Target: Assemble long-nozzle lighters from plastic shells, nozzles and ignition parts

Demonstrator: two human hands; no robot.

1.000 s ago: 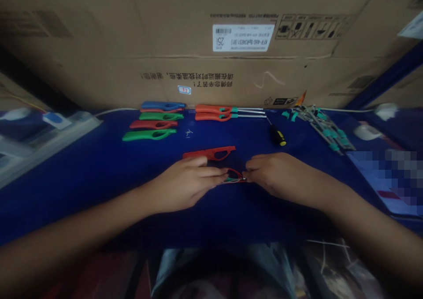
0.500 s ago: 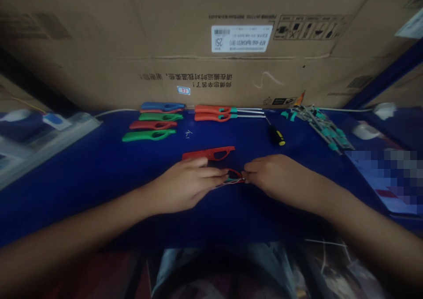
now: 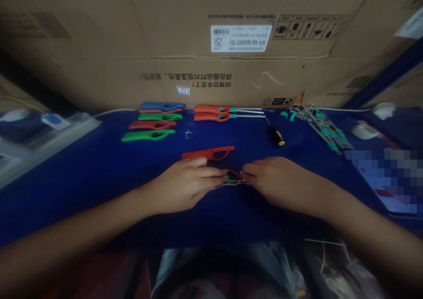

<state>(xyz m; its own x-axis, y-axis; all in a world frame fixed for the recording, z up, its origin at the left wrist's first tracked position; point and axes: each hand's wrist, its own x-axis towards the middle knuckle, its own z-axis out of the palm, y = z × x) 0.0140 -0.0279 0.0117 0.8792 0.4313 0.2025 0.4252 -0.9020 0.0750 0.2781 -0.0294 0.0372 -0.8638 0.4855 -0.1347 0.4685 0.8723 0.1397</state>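
My left hand [image 3: 187, 184] is closed around a red lighter casing [image 3: 235, 173], covering most of its handle. A green part and thin wires show in the casing's trigger loop. At the casing's front end, my right hand [image 3: 276, 175] pinches with thumb and fingers; its fingertips hide what exactly they grip. Just beyond my left fingers lies a loose red casing half [image 3: 214, 152] with an open trigger loop.
Several coloured lighter casings [image 3: 148, 135] lie at back left. Two orange lighters [image 3: 211, 117] with metal tubes rest against the cardboard [image 3: 115, 78]. Right of them are a black-and-yellow screwdriver [image 3: 275, 136] and a pile of metal tubes with teal parts [image 3: 325, 129].
My right hand has shifted very slightly at the front end of the casing. My left hand keeps its hold in the same place.
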